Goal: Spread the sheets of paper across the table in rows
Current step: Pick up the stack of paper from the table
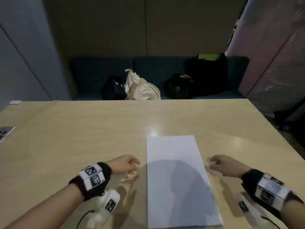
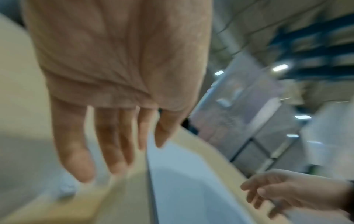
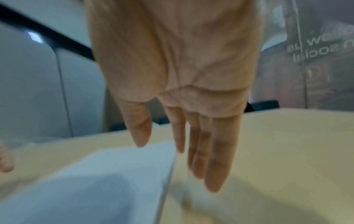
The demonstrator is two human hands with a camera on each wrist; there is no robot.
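A stack of white paper sheets [image 1: 178, 179] lies lengthwise on the light wooden table [image 1: 82, 129], near the front edge and right of the middle. My left hand [image 1: 132, 167] hovers just left of the stack with fingers loosely hanging and holds nothing. My right hand [image 1: 212, 164] hovers just right of the stack, also empty. In the left wrist view the left fingers [image 2: 113, 144] point down beside the stack's edge [image 2: 151, 181]. In the right wrist view the right fingers [image 3: 216, 151] hang straight beside the paper stack [image 3: 105, 174]. Neither hand touches the paper.
A dark bench [image 1: 156, 76] behind the table carries several bags: black ones [image 1: 113, 90] [image 1: 206, 71] and a cream one [image 1: 142, 88]. A small device [image 1: 5, 132] sits at the table's left edge. Walls and a partition [image 1: 272, 55] close in on both sides.
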